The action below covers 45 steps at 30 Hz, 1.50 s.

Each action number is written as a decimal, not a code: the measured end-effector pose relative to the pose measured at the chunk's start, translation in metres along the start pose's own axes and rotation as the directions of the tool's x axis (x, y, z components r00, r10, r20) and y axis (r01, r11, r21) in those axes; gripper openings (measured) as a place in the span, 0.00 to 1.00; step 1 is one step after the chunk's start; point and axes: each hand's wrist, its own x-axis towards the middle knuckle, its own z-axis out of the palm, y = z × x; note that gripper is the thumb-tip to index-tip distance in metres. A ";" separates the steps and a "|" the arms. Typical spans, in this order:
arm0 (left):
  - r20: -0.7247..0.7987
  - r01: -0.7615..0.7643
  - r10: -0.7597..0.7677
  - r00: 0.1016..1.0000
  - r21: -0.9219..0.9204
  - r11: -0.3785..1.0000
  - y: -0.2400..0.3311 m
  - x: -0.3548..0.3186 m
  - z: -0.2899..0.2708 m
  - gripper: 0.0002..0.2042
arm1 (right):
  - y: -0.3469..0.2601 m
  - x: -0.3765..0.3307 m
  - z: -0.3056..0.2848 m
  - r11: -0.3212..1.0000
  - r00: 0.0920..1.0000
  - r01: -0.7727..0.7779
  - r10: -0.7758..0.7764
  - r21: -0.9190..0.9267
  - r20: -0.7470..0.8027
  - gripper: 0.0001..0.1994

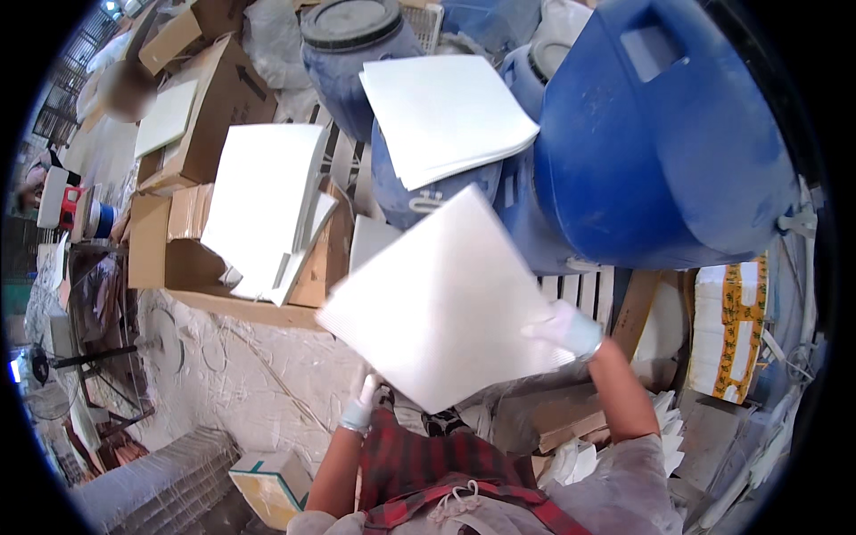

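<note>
Both hands wear pale gloves. Right hand [567,328] is closed on the right corner of a white square sheet [443,299], fingers over its face. Left hand [361,407] sits at the sheet's lower left edge, fingers up against it; the grip itself is hidden. Sheet is held up, tilted like a diamond, flat and unmarked. Behind it, a stack of white sheets [443,114] lies on a blue drum [664,143]; more white sheets [263,205] lean in cardboard boxes [214,107] to the left.
</note>
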 end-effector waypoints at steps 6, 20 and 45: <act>0.294 -0.036 0.285 0.912 -0.636 0.771 0.210 0.052 0.079 0.38 | -0.126 0.029 -0.023 0.964 0.940 0.262 -0.242 0.054 -0.242 0.16; -0.128 -0.388 0.399 0.908 0.104 0.916 0.262 0.278 0.115 0.15 | -0.190 0.107 0.029 0.496 0.375 0.225 -0.838 -0.838 -0.396 0.24; -0.299 0.336 -0.201 0.933 0.923 0.186 0.005 0.314 -0.019 0.26 | 0.242 -0.017 0.256 0.905 0.989 0.045 -0.099 -0.422 -0.107 0.16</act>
